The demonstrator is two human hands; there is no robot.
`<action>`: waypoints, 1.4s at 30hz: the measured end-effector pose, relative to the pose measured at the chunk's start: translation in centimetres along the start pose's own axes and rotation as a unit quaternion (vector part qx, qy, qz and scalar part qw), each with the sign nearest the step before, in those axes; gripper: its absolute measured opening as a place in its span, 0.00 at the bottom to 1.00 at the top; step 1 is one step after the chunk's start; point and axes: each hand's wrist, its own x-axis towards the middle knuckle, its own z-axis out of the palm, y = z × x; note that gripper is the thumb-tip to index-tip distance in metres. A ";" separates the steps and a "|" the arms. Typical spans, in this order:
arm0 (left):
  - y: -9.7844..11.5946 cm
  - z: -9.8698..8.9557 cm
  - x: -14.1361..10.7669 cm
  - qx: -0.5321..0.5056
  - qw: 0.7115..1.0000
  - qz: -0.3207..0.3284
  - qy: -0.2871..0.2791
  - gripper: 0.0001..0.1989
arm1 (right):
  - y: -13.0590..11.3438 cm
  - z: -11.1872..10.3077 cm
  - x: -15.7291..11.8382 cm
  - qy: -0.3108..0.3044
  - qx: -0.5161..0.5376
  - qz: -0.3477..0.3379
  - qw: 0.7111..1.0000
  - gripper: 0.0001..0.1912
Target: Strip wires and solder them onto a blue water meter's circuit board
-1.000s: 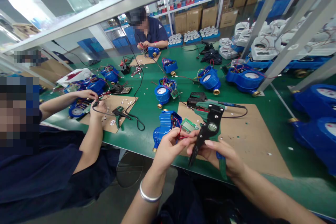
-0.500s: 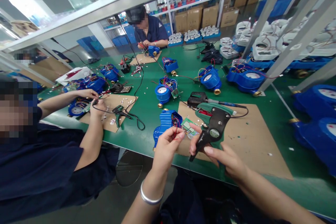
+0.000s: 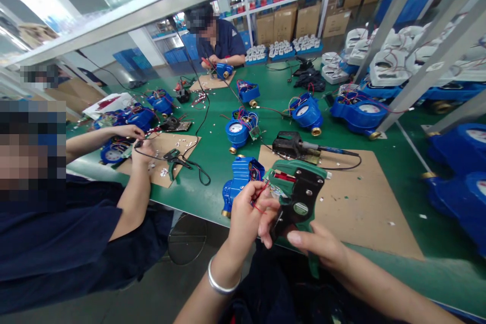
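My left hand point(image 3: 245, 212), with a silver bracelet on the wrist, pinches thin red wires point(image 3: 260, 193) near the table's front edge. Wrapped round the handles of a green and black wire stripper point(image 3: 304, 197) is my right hand point(image 3: 315, 243). The tool's jaws point left, close to the fingertips of my left hand. Behind my left hand stands an opened blue meter point(image 3: 241, 177) with wires coming out of it. A circuit board near it is mostly hidden by the hands and the tool.
A cardboard sheet point(image 3: 364, 202) lies on the green table point(image 3: 212, 162), with a black corded tool point(image 3: 290, 146) at its back edge. Several blue meters stand behind. A co-worker's hands point(image 3: 138, 144) work at the left; another person point(image 3: 220, 40) sits opposite. Metal posts rise at the right.
The wire stripper in my right hand has moved left and slightly down, so its jaws are now beside my left fingertips. My left hand has shifted slightly right.
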 end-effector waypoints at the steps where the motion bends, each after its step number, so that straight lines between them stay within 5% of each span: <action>1: 0.1 0.0 0.0 -0.001 1.000 0.004 0.000 0.06 | 0.0 0.1 0.1 -0.004 0.004 0.007 1.000 0.23; 11: -0.3 -2.0 0.5 -0.073 0.995 -0.012 -0.061 0.10 | -0.7 -1.3 0.6 0.093 0.107 -0.022 0.990 0.17; 22: 0.8 -1.2 0.1 -0.010 0.999 0.012 -0.033 0.04 | -0.4 -0.2 0.6 -0.013 0.046 0.016 0.999 0.23; 29: 1.2 -0.9 -0.1 0.017 0.999 0.031 -0.024 0.05 | -0.3 -0.3 0.3 -0.019 0.065 0.038 0.997 0.22; 42: -0.8 -1.0 0.0 -0.082 0.996 0.017 -0.030 0.08 | -0.7 -2.4 0.4 0.092 0.201 0.008 0.975 0.17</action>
